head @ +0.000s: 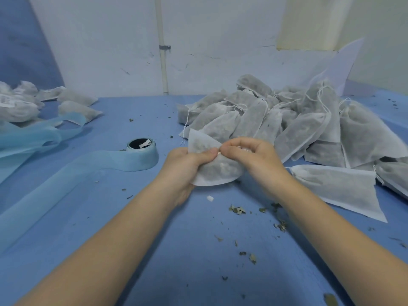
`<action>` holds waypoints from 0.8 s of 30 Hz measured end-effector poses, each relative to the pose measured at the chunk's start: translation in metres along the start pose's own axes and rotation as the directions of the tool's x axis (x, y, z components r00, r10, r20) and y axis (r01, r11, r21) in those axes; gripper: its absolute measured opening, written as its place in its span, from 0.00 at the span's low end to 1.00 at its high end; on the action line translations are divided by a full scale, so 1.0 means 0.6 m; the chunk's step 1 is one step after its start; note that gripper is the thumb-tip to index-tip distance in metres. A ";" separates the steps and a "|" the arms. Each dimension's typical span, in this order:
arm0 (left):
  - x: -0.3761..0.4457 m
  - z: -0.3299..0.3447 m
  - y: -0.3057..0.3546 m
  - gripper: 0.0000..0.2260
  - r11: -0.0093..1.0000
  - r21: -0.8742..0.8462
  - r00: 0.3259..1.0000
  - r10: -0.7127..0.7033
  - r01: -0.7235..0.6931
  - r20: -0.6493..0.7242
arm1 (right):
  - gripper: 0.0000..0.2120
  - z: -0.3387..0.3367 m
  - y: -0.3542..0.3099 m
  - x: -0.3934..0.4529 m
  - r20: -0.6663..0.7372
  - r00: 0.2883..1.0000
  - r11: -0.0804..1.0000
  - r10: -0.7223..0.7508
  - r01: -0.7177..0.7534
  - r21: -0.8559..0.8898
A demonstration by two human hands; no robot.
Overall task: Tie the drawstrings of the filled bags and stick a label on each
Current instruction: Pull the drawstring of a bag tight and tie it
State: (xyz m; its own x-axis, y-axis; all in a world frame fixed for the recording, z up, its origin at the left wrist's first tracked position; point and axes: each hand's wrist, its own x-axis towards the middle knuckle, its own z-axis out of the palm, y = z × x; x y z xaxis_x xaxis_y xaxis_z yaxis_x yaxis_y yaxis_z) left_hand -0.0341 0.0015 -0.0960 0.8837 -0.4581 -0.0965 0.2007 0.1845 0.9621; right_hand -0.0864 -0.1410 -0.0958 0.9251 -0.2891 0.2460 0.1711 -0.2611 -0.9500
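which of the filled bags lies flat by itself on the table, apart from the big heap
The flat bag just right of the right hand, lying alone on the blue table. The others are stacked in the heap behind it.

Bag (212, 171) between the fingers (207, 153): thin white non-woven cloth, matt, semi-sheer, dark dried leaf showing through. Pile of bags (287, 120) just beyond the fingers: same matt fibrous cloth, thin white cotton-like strings. Desk (198, 250) under the fingers: blue matt non-woven cover, soft, slightly creased, littered with dry leaf crumbs (237, 210). Roll (142, 154) left of the fingers: pale blue backing strip, smooth, faint sheen, dark core. Wall pipe (163, 62) beyond: white smooth plastic, metal clip.
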 end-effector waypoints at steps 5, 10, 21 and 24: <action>0.005 -0.019 0.031 0.03 0.997 -0.041 0.986 0.056 -0.063 -0.156 | 0.06 0.039 -0.009 0.041 -0.029 0.998 0.991 0.049 -0.045 0.122; 0.026 -0.083 0.074 0.02 0.985 0.007 0.878 0.157 -0.173 -0.452 | 0.10 0.110 -0.015 0.086 0.085 0.969 0.846 0.230 -0.243 0.474; 0.033 -0.173 0.116 0.08 0.955 -0.128 0.791 0.141 -0.266 -0.595 | 0.40 0.222 0.011 0.128 0.366 0.930 0.924 0.038 0.107 -0.366; 0.034 -0.175 0.112 0.07 0.956 -0.109 0.779 0.152 -0.272 -0.609 | 0.33 0.236 0.012 0.136 0.343 0.939 0.896 0.023 0.133 -0.424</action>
State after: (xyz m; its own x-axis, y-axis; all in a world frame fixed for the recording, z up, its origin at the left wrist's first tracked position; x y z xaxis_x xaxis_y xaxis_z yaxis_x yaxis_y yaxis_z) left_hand 0.0419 0.0957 -0.0603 0.9760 0.2009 -0.0842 -0.0022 0.3954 0.9185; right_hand 0.0382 -0.0363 -0.1100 0.9889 0.0389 0.1433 0.1328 -0.6628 -0.7369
